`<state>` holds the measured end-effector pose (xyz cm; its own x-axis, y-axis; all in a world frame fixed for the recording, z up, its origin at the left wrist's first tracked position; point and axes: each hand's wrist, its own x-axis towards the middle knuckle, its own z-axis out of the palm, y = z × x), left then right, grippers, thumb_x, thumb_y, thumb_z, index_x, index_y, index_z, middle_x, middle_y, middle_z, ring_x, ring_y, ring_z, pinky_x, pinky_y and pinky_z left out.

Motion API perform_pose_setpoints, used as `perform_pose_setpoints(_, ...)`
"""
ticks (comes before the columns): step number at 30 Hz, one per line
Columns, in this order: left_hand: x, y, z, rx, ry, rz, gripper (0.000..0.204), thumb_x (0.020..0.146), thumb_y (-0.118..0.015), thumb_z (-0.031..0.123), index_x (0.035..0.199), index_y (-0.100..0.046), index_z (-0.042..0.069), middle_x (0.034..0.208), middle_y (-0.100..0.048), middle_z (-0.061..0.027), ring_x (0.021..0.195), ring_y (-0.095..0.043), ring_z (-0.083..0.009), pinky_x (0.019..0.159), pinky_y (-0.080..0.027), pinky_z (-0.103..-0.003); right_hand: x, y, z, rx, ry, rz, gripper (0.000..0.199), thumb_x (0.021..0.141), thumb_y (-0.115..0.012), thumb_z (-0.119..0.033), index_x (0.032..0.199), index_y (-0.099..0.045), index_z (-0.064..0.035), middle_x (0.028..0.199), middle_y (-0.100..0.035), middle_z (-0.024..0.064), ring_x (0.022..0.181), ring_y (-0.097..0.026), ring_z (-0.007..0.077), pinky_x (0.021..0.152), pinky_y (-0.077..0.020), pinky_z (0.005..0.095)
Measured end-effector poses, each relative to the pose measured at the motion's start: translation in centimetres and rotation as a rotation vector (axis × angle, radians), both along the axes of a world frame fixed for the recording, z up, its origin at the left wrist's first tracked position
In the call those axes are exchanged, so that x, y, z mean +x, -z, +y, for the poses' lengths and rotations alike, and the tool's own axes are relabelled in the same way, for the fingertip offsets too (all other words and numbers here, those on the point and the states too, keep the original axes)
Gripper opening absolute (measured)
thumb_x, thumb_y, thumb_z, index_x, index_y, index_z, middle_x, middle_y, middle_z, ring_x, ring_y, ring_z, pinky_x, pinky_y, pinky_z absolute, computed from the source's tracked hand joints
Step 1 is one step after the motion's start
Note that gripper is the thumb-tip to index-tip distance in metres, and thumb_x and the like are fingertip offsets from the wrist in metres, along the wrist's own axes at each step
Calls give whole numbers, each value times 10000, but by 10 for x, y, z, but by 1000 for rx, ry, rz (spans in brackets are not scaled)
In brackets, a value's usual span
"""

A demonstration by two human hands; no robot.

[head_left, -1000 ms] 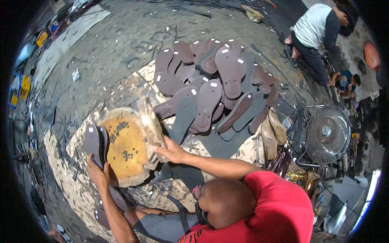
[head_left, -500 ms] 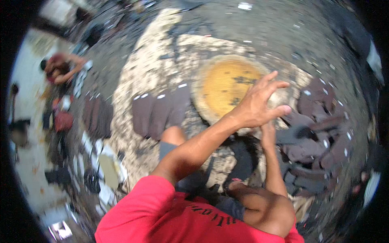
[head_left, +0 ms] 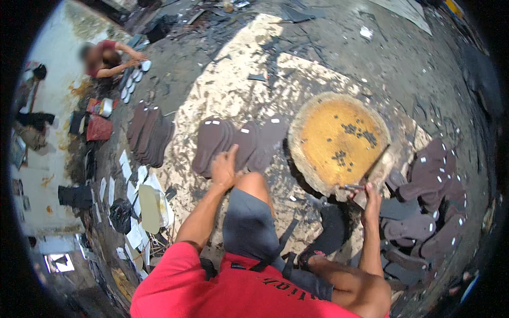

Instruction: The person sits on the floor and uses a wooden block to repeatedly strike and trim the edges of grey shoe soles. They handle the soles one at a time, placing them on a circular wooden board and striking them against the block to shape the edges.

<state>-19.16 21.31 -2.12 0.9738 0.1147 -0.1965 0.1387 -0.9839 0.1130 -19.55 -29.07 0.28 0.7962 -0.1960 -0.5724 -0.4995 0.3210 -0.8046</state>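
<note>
Left hand (head_left: 225, 168) moved to soles (head_left: 212, 143) stretching lengthwise away

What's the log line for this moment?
left hand: over brown soles; right hand: gripping wooden tool; yellow-topped block: dark bits on top

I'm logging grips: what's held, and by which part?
Right hand, apparently: wooden bar by its near end, thin tool by one end. Left hand: nothing visibly held.
</note>
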Motion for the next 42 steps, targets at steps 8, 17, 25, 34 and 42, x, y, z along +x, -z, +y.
perform_pose_setpoints(8,20,-19,-9,-297,-173,-17,1035,728,-859,263,1588,-285,205,1387,-546,-240,1244,-537,-458,1071,-419,-548,-1,1,1,39,-31,-52,367,1039,-562,-382,1063,-598,-17,824,-657,100,705,-696,244,655,-598,378)
perform_pose_setpoints(17,167,-83,-179,-440,492,-208,912,756,-846,188,1541,-385,241,1344,-550,-217,1249,-530,-435,1045,-451,-523,-4,12,-6,79,-37,-86,340,1024,-613,-313,1101,-617,18,883,-701,124,755,-722,226,707,-586,350)
perform_pose_setpoints(25,196,-78,-244,-310,775,-258,817,743,-887,386,1474,-536,287,1284,-584,-169,1175,-539,-386,1041,-395,-529,-6,-1,0,95,-8,-159,351,1047,-581,-316,1160,-556,16,927,-669,98,778,-710,184,706,-573,335)
perform_pose_setpoints(34,94,-74,-269,-373,817,-136,723,739,-861,503,1379,-643,248,1331,-546,-142,1141,-502,-340,948,-406,-486,-14,-28,-15,-245,-144,-204,482,1016,-623,-349,1271,-547,53,1118,-684,149,1017,-670,229,926,-518,377)
perform_pose_setpoints(42,31,-67,-307,-855,750,82,299,930,-729,286,1108,-700,48,972,-686,-198,900,-662,-400,783,-517,-470,-13,-62,-11,-563,-478,-26,845,937,-692,-554,1405,-421,96,1286,-615,364,1257,-607,437,1031,-475,482)
